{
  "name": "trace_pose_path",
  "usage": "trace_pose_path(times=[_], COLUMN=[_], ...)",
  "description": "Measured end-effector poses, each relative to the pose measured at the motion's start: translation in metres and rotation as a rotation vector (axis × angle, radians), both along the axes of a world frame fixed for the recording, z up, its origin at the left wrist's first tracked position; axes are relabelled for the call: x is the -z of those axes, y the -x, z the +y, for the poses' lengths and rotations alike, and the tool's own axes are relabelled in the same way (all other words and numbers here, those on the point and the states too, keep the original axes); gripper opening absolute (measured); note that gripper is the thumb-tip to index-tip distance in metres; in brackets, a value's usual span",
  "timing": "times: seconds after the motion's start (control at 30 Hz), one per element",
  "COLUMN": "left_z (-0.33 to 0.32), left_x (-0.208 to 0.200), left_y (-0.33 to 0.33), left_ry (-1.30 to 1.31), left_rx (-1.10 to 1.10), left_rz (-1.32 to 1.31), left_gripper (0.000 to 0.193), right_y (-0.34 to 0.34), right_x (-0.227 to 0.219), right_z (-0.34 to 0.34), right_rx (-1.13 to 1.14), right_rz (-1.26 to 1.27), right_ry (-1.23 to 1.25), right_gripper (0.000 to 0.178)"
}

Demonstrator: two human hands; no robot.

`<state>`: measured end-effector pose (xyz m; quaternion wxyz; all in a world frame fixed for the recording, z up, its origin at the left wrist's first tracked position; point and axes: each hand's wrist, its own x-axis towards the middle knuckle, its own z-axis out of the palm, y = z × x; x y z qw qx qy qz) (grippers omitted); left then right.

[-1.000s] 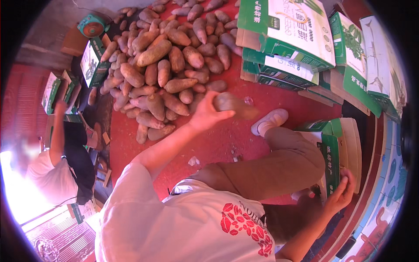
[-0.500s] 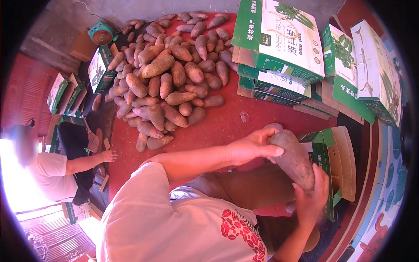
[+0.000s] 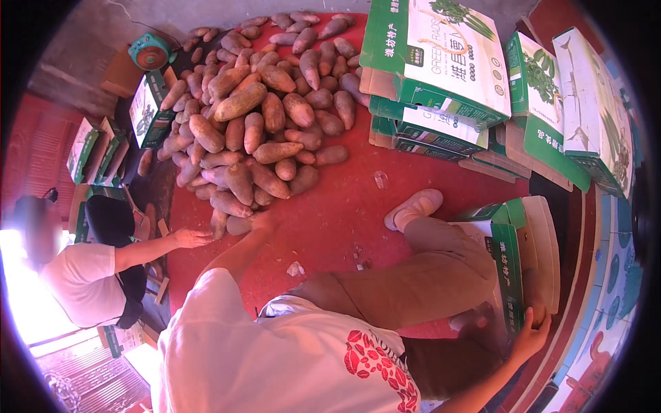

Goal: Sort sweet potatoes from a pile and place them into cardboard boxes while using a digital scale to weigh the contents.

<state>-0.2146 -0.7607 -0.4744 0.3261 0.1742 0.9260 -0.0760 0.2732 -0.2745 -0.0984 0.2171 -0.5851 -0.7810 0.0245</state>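
A rough heap of oblong, reddish-brown tubers (image 3: 237,103) spreads ahead of the left hand (image 3: 264,222), one just beside it. An open green-and-white cardboard box (image 3: 508,272), flap spread, sits just beyond the right hand (image 3: 532,334).

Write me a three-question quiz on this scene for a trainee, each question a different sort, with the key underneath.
1. True or false: the wearer's left hand is at the far edge of the tuber pile, by the back wall.
2. Multiple choice: the wearer's right hand is at
A) the teal device
B) the open green-and-white carton
C) the pale shoe
3. Fill in the blank: the surface under most of the pile is coloured ____.

Key:
1. False; it is at the pile's near edge, and blurred.
2. B
3. Red
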Motion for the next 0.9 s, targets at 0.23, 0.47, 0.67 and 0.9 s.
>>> trace_pose_path(times=[0.23,0.47,0.67,0.9], left_z=[-0.043,-0.110,-0.038,-0.064], left_x=[-0.063,0.010,-0.032,-0.002], left_y=[-0.030,-0.038,-0.041,-0.047], left_ry=[0.077,0.196,0.234,0.370], left_rx=[-0.478,-0.607,-0.352,0.014], left_rz=[0.048,-0.111,-0.144,0.019], left_gripper=[0.064,0.073,0.074,0.040], right_y=[-0.048,-0.025,-0.044,-0.036], right_x=[0.033,0.045,0.030,0.037], right_z=[0.023,0.035,0.031,0.038], right_rx=[0.002,0.035,0.081,0.022], right_rz=[0.056,0.217,0.187,0.129], right_ry=[0.275,0.505,0.460,0.460], right_gripper=[0.047,0.046,0.043,0.032])
